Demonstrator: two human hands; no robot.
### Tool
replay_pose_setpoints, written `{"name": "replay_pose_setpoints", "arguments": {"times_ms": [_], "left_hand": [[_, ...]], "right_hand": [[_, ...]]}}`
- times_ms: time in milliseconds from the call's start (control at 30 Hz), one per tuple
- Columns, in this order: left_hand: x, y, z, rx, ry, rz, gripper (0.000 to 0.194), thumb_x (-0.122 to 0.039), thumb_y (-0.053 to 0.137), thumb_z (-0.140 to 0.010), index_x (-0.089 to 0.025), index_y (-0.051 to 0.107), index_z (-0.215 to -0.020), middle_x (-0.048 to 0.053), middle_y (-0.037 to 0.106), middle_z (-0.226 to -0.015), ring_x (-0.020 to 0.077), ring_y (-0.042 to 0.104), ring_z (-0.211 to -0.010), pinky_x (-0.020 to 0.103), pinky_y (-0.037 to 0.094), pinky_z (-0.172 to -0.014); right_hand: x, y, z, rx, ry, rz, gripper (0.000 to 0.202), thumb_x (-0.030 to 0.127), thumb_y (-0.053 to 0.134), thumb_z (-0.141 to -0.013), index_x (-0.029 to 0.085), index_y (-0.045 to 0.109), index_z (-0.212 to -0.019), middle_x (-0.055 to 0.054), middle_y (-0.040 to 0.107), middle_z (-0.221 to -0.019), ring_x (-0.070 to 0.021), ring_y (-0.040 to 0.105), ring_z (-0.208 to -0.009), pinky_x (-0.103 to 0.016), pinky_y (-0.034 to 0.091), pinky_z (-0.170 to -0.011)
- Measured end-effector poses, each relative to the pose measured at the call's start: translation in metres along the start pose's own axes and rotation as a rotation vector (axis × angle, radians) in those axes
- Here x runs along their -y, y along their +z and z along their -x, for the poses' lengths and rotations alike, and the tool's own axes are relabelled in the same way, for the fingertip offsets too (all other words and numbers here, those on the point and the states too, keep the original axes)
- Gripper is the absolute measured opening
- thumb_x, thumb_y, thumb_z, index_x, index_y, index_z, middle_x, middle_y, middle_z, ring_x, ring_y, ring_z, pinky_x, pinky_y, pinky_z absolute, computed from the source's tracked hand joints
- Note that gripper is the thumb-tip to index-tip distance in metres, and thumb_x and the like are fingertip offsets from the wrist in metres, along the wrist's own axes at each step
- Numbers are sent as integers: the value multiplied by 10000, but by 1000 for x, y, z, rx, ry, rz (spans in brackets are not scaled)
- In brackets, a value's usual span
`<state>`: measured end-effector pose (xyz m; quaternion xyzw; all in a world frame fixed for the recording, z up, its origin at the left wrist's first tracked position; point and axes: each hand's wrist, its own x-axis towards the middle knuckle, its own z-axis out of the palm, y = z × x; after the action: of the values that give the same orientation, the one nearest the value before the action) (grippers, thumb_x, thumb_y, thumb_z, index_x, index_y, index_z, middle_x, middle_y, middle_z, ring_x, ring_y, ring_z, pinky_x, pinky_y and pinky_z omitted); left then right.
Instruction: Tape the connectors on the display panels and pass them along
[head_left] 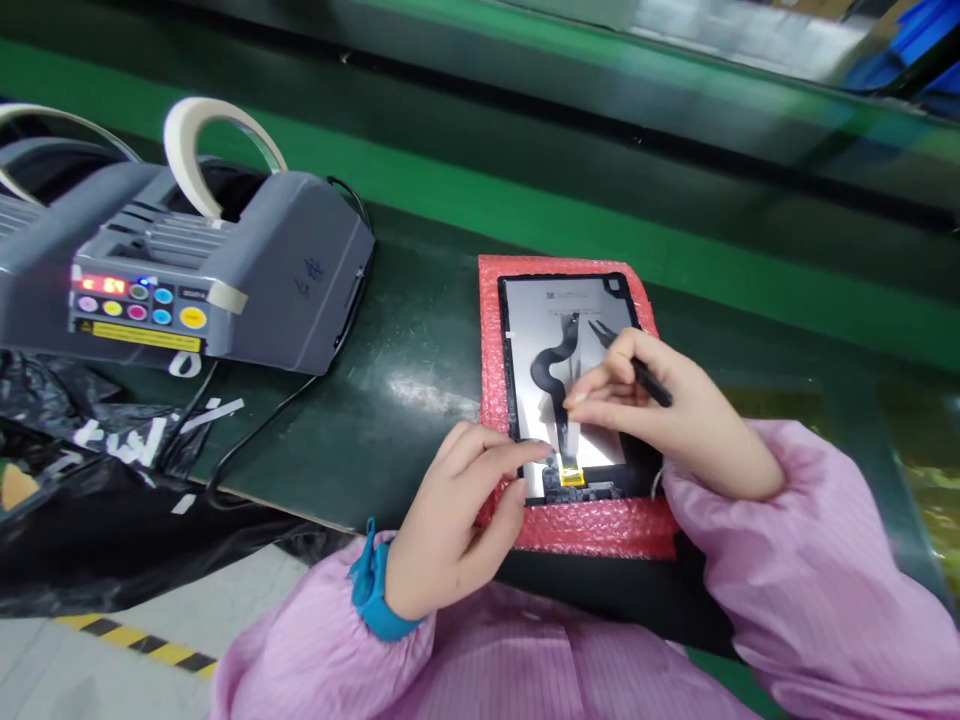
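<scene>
A tablet screen panel (525, 300) with a silver back and black frame lies on red bubble wrap (493, 350). A black flex cable (551, 375) curves down it to a yellow-edged connector (572, 477). My right hand (637, 390) holds black tweezers (651, 382) slanted through its fingers, their tips pointing up and left above the panel. Its thumb and forefinger are pinched over the cable, beside a small pale strip (574, 438); whether they grip it I cannot tell. My left hand (469, 505) rests at the panel's lower left, fingers apart, forefinger reaching towards the connector.
A grey tape dispenser (292, 270) with a white tape roll (187, 150) stands at left on the green table (405, 300). Its black cable (259, 435) runs along the table. White tape scraps (142, 440) lie on black plastic (67, 530). Yellowish film sheets (780, 405) lie at right.
</scene>
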<state>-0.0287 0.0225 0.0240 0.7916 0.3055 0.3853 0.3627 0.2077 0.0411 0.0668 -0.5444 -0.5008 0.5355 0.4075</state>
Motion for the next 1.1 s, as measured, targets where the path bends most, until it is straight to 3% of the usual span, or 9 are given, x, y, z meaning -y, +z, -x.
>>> {"name": "replay_pose_setpoints", "arguments": {"times_ms": [233,400,600,800,933,1100], "left_hand": [[17,-3,-5,21,23,-199,314,-76,486,-1009,-165,627,-1274,58,629,-1019,195,575,-943,346,504,-826],[25,-1,-13,66,62,-373,286,-125,477,-1031,-153,632,-1270,83,626,-1067,238,565,-1031,389,476,-867],[31,5,-21,88,113,-544,332,-273,476,-1064,-195,639,-1343,150,585,-1304,346,452,-1202,479,418,-929],[35,8,-22,124,105,-608,400,-385,412,-1090,-204,661,-1346,153,574,-1400,368,412,-1220,495,389,-920],[34,10,-21,117,102,-619,392,-385,430,-1085,-215,682,-1332,148,593,-1396,369,421,-1216,496,396,-920],[25,4,-12,110,106,-516,298,-288,522,-1051,-230,713,-1273,130,630,-1383,342,492,-1214,482,437,-957]], "right_hand": [[-13,8,-38,-17,-72,56,557,417,911,-757,253,380,-782,1,761,-812,-192,767,-824,-307,584,-728],[-15,9,-43,-45,-38,42,528,363,887,-790,261,369,-796,-12,781,-832,-198,765,-815,-310,566,-681],[-19,12,-45,-67,-27,24,550,423,899,-770,266,374,-813,-2,769,-832,-184,755,-764,-341,597,-722],[-26,11,-47,-71,-61,65,585,469,909,-742,268,366,-825,-4,763,-857,-180,749,-746,-350,603,-737],[-29,6,-61,-83,-139,181,628,455,936,-687,277,359,-859,-6,752,-941,-201,738,-833,-355,579,-730],[-17,1,-83,-209,-290,489,604,461,903,-714,285,344,-858,35,681,-859,-182,644,-704,-379,521,-695]]}}
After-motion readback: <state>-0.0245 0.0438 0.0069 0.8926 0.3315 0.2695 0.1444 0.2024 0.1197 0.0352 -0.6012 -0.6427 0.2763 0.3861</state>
